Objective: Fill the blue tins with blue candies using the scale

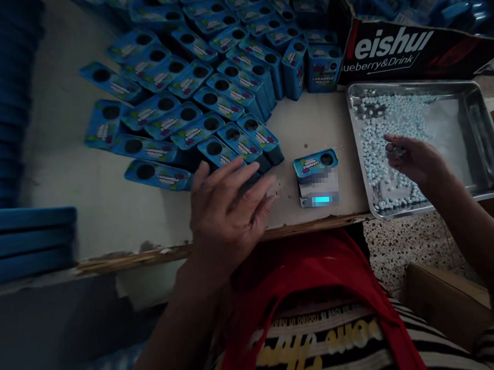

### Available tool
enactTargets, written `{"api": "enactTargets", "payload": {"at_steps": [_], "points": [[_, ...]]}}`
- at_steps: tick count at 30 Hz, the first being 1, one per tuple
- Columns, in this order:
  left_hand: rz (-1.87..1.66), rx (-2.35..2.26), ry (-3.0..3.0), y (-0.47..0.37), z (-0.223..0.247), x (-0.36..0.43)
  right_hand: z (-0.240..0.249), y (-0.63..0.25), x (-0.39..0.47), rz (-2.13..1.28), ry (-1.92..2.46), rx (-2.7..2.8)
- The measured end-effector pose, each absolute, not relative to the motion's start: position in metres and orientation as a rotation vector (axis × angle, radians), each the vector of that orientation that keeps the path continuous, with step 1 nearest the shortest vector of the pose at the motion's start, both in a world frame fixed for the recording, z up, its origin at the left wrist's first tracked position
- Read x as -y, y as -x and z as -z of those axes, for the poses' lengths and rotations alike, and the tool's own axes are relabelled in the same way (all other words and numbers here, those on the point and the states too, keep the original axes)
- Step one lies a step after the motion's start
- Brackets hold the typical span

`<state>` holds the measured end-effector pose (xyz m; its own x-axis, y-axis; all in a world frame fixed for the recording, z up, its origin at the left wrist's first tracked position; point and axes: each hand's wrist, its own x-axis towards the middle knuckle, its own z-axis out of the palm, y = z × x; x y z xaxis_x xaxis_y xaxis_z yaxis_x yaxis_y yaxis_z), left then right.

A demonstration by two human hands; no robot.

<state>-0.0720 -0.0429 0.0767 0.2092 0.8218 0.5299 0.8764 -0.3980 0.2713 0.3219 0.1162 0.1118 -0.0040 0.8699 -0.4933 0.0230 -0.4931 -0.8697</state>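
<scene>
My left hand (228, 210) hovers over the table beside the nearest blue candy boxes (239, 141), fingers spread and nothing in its grasp. Over the metal tray (468, 142), my right hand (415, 158) is curled closed, with a few small pale candies showing at its fingertips. Loose pale blue candies (376, 136) cover the left part of that tray. Between my hands, a single blue box (315, 163) with a round dark hole in its top sits on a small scale (318, 187) whose display glows cyan.
Many upright blue boxes with round holes fill the table's back and middle. A black printed carton (396, 50) full of blue packages stands behind the tray. Blue stacks (32, 238) line the left side. The table's worn front edge (135, 258) runs before me.
</scene>
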Motion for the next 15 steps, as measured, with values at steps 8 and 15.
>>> {"api": "enactTargets", "payload": {"at_steps": [8, 15], "points": [[0.789, 1.774, 2.393, 0.031, -0.092, 0.019, -0.119, -0.277, -0.122, -1.740, 1.294, 1.126], [0.690, 1.798, 2.456, 0.000, -0.093, -0.007, -0.126, -0.261, -0.133, -1.899, 1.163, 1.190]]}}
